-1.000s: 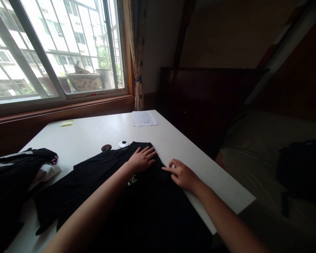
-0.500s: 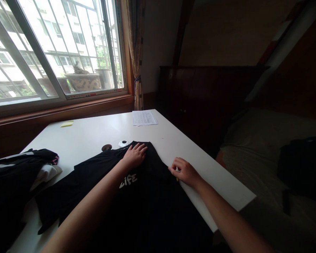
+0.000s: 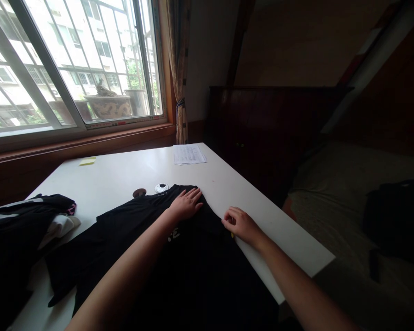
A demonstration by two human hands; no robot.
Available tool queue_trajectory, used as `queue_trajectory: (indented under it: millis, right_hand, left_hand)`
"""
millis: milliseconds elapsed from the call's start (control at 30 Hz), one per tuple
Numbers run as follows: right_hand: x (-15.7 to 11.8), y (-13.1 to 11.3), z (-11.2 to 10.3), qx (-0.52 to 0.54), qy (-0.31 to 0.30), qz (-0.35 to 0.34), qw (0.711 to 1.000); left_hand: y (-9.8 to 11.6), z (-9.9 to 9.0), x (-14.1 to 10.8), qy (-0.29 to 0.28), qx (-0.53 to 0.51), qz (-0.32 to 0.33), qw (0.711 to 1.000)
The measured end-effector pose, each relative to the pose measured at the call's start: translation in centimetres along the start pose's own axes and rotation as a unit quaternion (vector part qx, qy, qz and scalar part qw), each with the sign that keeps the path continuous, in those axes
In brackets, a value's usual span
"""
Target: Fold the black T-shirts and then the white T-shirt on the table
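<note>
A black T-shirt point(image 3: 207, 262) lies spread on the white table point(image 3: 234, 193), with pale lettering on its front partly covered by my left forearm. My left hand point(image 3: 186, 203) rests flat on the cloth close to the far right shoulder, fingers stretched out. At the shirt's right edge, my right hand point(image 3: 240, 223) has its fingers curled, thumb and forefinger pinching the black cloth. A small yellow bit point(image 3: 232, 235) shows just under that hand. The near part of the shirt is too dark to make out.
Left is a heap of dark clothes point(image 3: 20, 230). Beyond the collar lie a brown disc point(image 3: 139, 192) and a white disc with a black centre point(image 3: 162, 187). Farther back are papers point(image 3: 189, 154) and a yellow slip point(image 3: 87, 161). The table's right edge point(image 3: 310, 267) is close to my right arm.
My left hand has slid a little to the right across the shirt, toward its shoulder edge, and its forearm now covers more of the lettering. My right hand has hardly moved.
</note>
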State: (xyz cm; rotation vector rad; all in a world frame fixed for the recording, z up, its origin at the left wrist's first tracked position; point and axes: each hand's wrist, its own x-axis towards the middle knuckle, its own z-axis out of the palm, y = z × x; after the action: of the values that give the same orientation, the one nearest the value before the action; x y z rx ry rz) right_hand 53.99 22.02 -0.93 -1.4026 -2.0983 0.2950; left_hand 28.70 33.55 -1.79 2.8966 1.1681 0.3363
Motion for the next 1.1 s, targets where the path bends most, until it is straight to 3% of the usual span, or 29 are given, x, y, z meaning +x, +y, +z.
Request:
queue_trajectory:
  millis: [167,400,500,667,1100]
  right_hand:
    - [0.1,0.2,-0.1,0.004,0.002,0.001,1.000]
    - [-0.1,-0.2,-0.2,-0.008,0.012,0.007,1.000]
    - [-0.3,-0.6,-0.4,-0.018,0.029,-0.020,0.999]
    - [-0.3,-1.3,-0.4,-0.020,-0.032,-0.083,0.996]
    - [-0.3,-0.7,-0.8,0.061,-0.095,-0.057,0.992]
  left_hand:
    - [-1.1,0.3,-0.1,-0.012,0.003,-0.052,0.999]
    - [-1.0,0.4,-0.1,-0.012,0.009,-0.079,0.997]
    - [-0.9,0.5,-0.2,-0.009,0.010,-0.082,0.997]
    - [-1.1,0.5,-0.1,-0.010,0.010,-0.082,0.997]
    - [-4.0,-0.5,0.0,-0.033,0.007,-0.060,0.998]
